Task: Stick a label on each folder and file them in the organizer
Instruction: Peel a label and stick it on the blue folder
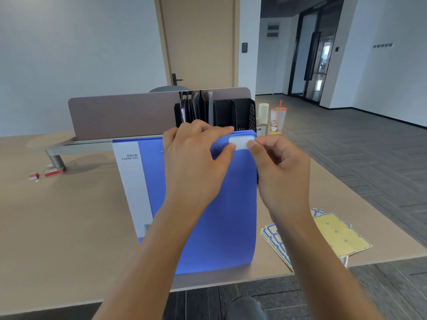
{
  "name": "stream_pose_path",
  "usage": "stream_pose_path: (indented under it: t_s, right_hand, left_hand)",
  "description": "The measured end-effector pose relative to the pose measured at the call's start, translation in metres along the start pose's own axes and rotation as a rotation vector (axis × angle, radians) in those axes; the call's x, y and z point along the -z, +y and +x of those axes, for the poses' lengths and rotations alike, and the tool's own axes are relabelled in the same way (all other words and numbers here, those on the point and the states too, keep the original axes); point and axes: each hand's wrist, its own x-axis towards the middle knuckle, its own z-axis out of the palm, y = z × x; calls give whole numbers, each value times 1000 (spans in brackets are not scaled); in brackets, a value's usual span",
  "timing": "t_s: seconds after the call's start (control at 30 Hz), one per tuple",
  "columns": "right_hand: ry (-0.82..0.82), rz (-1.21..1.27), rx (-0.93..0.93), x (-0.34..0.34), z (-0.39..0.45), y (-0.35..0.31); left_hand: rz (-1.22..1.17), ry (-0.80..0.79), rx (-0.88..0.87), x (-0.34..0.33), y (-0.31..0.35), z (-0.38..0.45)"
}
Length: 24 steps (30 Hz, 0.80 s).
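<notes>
A blue folder [221,215] with a white spine strip lies on the desk in front of me. A white label with a blue border [240,142] sits at its far right corner. My left hand [196,158] rests over the folder's top edge, thumb pressing the label's left end. My right hand [280,167] pinches the label's right end between thumb and forefinger. Behind the folder stands a black mesh organizer [242,114], with several dark folders upright in its left slots.
Label sheets [275,239] and a yellow backing sheet [339,234] lie at the desk's right front edge. A drink cup [277,120] and a white bottle [263,113] stand right of the organizer. Small red boxes [54,171] lie far left. A divider panel [122,114] runs behind.
</notes>
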Motion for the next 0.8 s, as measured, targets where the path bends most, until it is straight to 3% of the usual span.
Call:
stream_pose_path:
  t_s: [0.6, 0.8]
  right_hand:
    - [181, 46, -14, -11, -8, -7]
    - [162, 70, -14, -9, -7, -8]
  left_hand:
    - [-12, 21, -6, 0, 1, -2]
    - [-11, 29, 2, -1, 0, -2]
